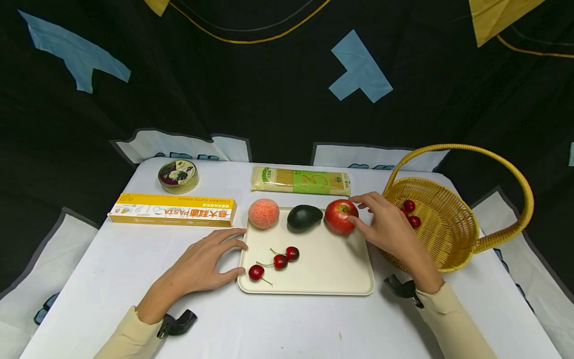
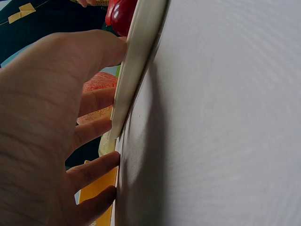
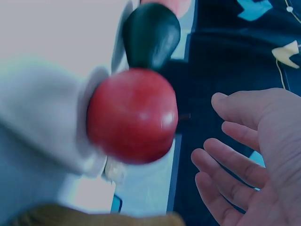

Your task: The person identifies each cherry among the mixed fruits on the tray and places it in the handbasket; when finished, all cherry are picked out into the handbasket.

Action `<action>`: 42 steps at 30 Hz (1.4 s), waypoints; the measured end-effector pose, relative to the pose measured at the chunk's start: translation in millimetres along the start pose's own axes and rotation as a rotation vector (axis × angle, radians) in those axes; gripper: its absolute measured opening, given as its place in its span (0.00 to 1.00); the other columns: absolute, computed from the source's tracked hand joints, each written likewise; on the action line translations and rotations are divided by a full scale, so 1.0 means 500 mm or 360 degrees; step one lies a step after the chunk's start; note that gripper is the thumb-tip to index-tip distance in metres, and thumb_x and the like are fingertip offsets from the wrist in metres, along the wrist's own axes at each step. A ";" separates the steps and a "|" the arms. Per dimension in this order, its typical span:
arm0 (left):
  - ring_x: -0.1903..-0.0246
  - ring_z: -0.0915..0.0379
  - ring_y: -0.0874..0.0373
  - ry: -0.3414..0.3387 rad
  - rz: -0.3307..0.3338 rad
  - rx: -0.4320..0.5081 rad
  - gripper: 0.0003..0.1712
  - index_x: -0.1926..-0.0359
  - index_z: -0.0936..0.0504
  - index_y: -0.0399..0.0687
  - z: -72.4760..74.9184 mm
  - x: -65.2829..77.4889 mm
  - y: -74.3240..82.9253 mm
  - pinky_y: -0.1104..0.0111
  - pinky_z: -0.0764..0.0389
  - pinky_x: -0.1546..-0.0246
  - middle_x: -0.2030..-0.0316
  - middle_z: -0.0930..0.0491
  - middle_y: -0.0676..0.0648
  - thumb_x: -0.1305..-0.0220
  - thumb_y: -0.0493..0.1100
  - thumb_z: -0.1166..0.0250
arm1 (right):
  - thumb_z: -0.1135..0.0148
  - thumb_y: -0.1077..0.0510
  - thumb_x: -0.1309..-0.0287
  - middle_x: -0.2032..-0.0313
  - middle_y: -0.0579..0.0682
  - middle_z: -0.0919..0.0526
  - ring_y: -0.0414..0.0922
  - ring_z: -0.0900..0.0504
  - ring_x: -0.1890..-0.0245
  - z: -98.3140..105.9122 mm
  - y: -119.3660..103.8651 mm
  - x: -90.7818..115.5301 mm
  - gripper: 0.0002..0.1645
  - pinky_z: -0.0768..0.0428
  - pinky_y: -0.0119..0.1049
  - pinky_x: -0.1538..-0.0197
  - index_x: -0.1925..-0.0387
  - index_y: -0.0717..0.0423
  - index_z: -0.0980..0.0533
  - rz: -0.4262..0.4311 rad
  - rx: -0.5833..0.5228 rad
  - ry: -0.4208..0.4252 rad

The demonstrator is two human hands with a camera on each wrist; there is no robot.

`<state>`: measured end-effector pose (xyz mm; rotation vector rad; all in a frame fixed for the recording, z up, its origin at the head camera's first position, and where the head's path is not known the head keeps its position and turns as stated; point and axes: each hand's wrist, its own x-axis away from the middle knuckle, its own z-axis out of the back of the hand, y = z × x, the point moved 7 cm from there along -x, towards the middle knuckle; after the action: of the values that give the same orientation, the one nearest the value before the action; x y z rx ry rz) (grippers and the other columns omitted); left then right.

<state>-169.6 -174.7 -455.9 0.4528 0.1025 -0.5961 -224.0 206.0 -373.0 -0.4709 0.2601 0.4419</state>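
Observation:
A cream tray carries a red apple, a dark green avocado, a pinkish-orange textured round fruit and three cherries. My left hand is at the tray's left rim, thumb and fingertips touching or close to it, fingers spread. Beside the apple hovers my right hand, thumb and fingers parted. In the right wrist view a gap shows between that hand and the apple; it holds nothing.
To the right stands a yellow wicker basket with several cherries inside and a tall arched handle. Behind the tray lies a pasta packet. A pasta box and a round tin sit at the left.

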 end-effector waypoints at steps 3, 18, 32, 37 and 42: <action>0.27 0.29 0.47 0.0003 -0.0006 0.0001 0.24 0.44 0.14 0.63 0.000 -0.001 0.001 0.45 0.22 0.34 0.26 0.26 0.52 0.40 0.60 0.21 | 0.19 0.55 0.40 0.48 0.55 0.14 0.53 0.13 0.58 -0.020 -0.022 -0.004 0.26 0.10 0.50 0.58 0.42 0.56 0.17 0.0040 -0.0013 -0.0027; 0.28 0.29 0.48 0.0000 0.0000 -0.0010 0.24 0.44 0.14 0.63 0.000 0.000 0.002 0.44 0.21 0.35 0.26 0.26 0.53 0.40 0.60 0.21 | 0.20 0.52 0.39 0.51 0.49 0.14 0.46 0.12 0.56 -0.131 -0.137 0.017 0.24 0.12 0.41 0.57 0.43 0.50 0.15 0.0380 -0.0093 -0.0231; 0.27 0.30 0.47 -0.0008 -0.0002 -0.0010 0.25 0.44 0.14 0.62 0.001 0.000 0.005 0.44 0.22 0.34 0.25 0.27 0.52 0.39 0.60 0.21 | 0.22 0.52 0.35 0.41 0.43 0.18 0.38 0.17 0.51 -0.199 -0.180 0.038 0.25 0.14 0.37 0.49 0.38 0.40 0.15 0.0334 -0.0083 -0.0558; 0.27 0.29 0.47 0.0002 -0.0012 -0.0014 0.25 0.44 0.14 0.62 0.004 -0.001 0.005 0.44 0.22 0.34 0.26 0.26 0.52 0.40 0.59 0.21 | 0.22 0.54 0.36 0.40 0.43 0.18 0.38 0.17 0.51 -0.204 -0.187 0.038 0.23 0.15 0.35 0.50 0.40 0.40 0.15 0.0375 -0.0081 -0.0577; 0.27 0.30 0.47 -0.0002 -0.0006 -0.0004 0.25 0.44 0.14 0.61 0.004 0.000 0.004 0.45 0.23 0.33 0.26 0.26 0.51 0.40 0.59 0.21 | 0.22 0.56 0.36 0.43 0.41 0.17 0.37 0.19 0.53 -0.205 -0.187 0.037 0.20 0.16 0.34 0.51 0.44 0.42 0.14 0.0414 -0.0097 -0.0540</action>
<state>-168.5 -173.9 -453.3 0.4498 0.1030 -0.6000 -178.4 87.5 -432.3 -0.4152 -0.0217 0.7756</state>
